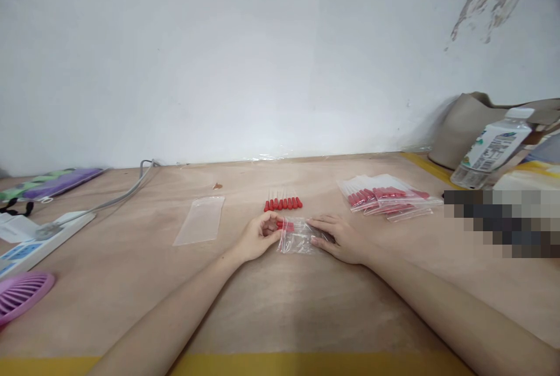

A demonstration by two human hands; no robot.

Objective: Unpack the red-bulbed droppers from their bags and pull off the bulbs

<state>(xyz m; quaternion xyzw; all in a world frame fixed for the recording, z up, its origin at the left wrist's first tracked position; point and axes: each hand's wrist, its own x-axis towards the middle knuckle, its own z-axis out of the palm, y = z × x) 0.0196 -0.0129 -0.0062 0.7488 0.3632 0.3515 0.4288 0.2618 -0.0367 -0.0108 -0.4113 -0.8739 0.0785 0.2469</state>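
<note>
My left hand [261, 237] is closed at the left end of a clear plastic bag [301, 243], its fingers round small red-ended sticks [286, 226] that show at the bag's left end. How far these sit inside the bag I cannot tell. At the bag's right end, my right hand [343, 239] grips the plastic between thumb and fingers. Just beyond the hands lies a row of several red-ended sticks [283, 204] with thin, pale stems pointing to the wall; they look like droppers. Right of them is a pile of filled clear bags [385, 196] with red ends showing through.
A flat, translucent bag stack [199, 221] lies to the left. Further left are a power strip [48, 242] with a grey cable, a pink fan [26, 294] and a purple-green pouch [61, 184]. On the right, a bottle [492, 148] leans by a beige bag [459, 125].
</note>
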